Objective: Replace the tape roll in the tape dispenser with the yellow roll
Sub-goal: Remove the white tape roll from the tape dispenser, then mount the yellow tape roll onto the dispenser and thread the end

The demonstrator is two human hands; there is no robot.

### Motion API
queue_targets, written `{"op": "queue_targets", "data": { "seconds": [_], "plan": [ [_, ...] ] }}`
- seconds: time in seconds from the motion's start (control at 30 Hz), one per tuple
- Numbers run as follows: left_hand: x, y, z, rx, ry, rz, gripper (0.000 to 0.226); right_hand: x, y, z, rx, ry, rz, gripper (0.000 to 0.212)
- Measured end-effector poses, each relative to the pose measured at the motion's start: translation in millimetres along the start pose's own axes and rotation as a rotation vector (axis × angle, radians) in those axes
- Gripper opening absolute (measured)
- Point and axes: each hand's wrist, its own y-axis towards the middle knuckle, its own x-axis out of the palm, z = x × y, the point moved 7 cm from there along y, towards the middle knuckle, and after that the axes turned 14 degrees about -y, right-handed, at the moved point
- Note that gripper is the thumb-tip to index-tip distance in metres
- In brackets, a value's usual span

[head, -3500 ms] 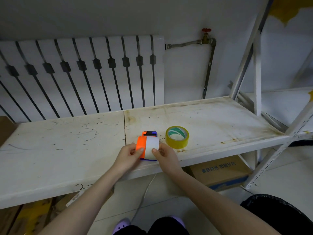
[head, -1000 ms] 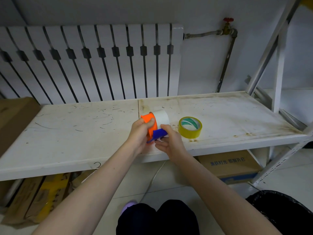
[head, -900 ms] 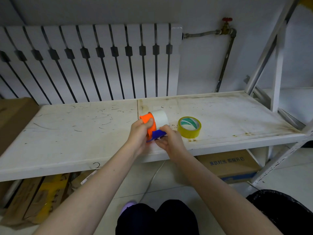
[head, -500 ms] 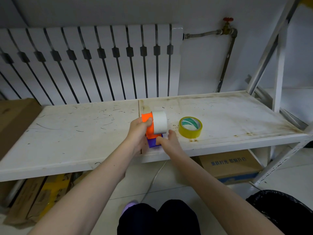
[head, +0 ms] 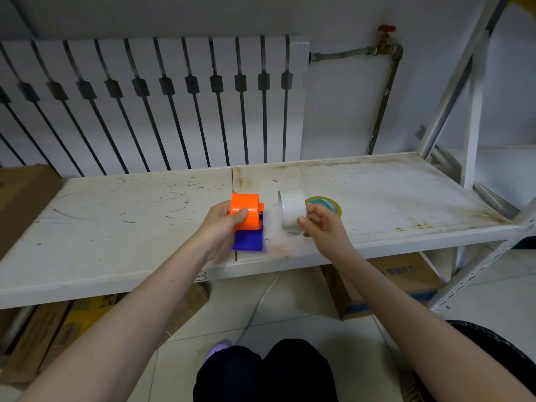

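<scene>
My left hand (head: 222, 224) grips the orange tape dispenser (head: 246, 211), whose blue flap (head: 248, 239) hangs down over the shelf. Its hub carries no roll. My right hand (head: 319, 223) holds the white tape roll (head: 292, 208) upright, a short gap to the right of the dispenser. The yellow tape roll (head: 326, 205) lies flat on the white shelf (head: 116, 227) just behind my right hand, which partly hides it.
A white radiator (head: 150, 105) stands behind the shelf, with a pipe and red valve (head: 387, 29) to its right. Shelf uprights (head: 470, 111) rise at the right. Cardboard boxes (head: 391, 281) sit under the shelf, and a black bin (head: 493, 349) is at the lower right.
The white roll has come off the dispenser and moved right in my right hand. My left hand keeps the dispenser, now with its blue flap hanging open.
</scene>
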Motion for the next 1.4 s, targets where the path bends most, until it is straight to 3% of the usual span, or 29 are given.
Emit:
{"op": "queue_targets", "data": {
  "seconds": [0.1, 0.27, 0.33, 0.43, 0.5, 0.6, 0.73, 0.83, 0.93, 1.03, 1.2, 1.3, 1.4],
  "plan": [
    [9, 1, -10, -0.031, 0.028, -0.022, 0.022, -27, 9, 1, -0.028, -0.096, 0.180, 0.015],
    [17, 4, -28, -0.084, 0.035, 0.025, 0.039, -74, 25, 32, 0.051, -0.584, 0.420, 0.021],
    [16, 7, -32, -0.087, 0.046, 0.053, 0.038, -88, 28, 52, 0.097, -0.710, 0.448, 0.024],
    [17, 11, -34, -0.113, -0.006, 0.102, 0.014, -104, 30, 76, 0.160, -0.810, 0.458, 0.024],
    [18, 14, -33, -0.105, -0.024, 0.122, 0.015, -111, 31, 86, 0.200, -0.828, 0.464, 0.024],
    [21, 15, -35, -0.104, 0.108, 0.094, 0.007, -113, 31, 100, 0.252, -0.863, 0.427, 0.024],
    [20, 18, -40, -0.135, 0.218, 0.108, 0.016, -106, 31, 110, 0.300, -0.885, 0.356, 0.031],
    [15, 20, -38, -0.148, 0.243, 0.148, 0.029, -92, 34, 89, 0.162, -0.872, 0.395, 0.040],
    [16, 20, -39, -0.157, 0.259, 0.157, 0.037, -62, 40, 66, 0.030, -0.775, 0.225, 0.031],
    [19, 14, -39, -0.152, 0.239, 0.162, 0.034, -36, 41, 56, -0.055, -0.915, 0.094, 0.032],
    [22, 10, -39, -0.128, 0.225, 0.163, 0.018, -17, 43, 60, -0.035, -1.066, -0.016, 0.028],
    [24, 8, -40, -0.149, 0.165, 0.164, 0.012, -14, 43, 64, 0.023, -0.990, -0.080, 0.023],
    [18, 7, -38, -0.146, 0.101, 0.211, 0.007, -25, 40, 56, 0.098, -0.674, 0.059, 0.022]
  ]
}}
